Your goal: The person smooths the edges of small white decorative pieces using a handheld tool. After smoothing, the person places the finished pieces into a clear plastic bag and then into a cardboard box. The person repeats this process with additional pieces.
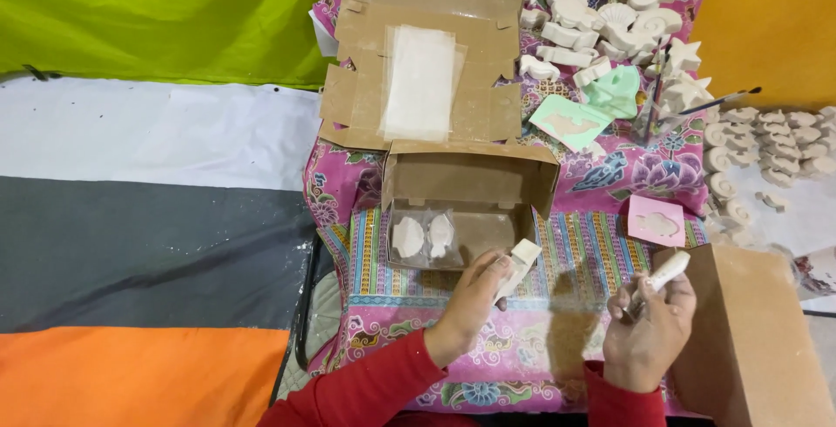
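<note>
My left hand [475, 296] grips a small white plaster piece [521, 262] just in front of an open brown cardboard box [470, 179]. Two white plaster shapes [424, 235] lie wrapped in clear plastic in the box's left part. My right hand [649, 327] holds another white plaster piece [666, 272] upright, near the right side of the cloth. Both sleeves are red.
A flat box lid [361, 96] with a clear plastic sheet lies behind the box. Many white plaster shells and stars [627, 26] crowd the back right. Green [570, 122] and pink [655, 221] moulds lie on the floral cloth. A closed brown box [753, 340] stands at right.
</note>
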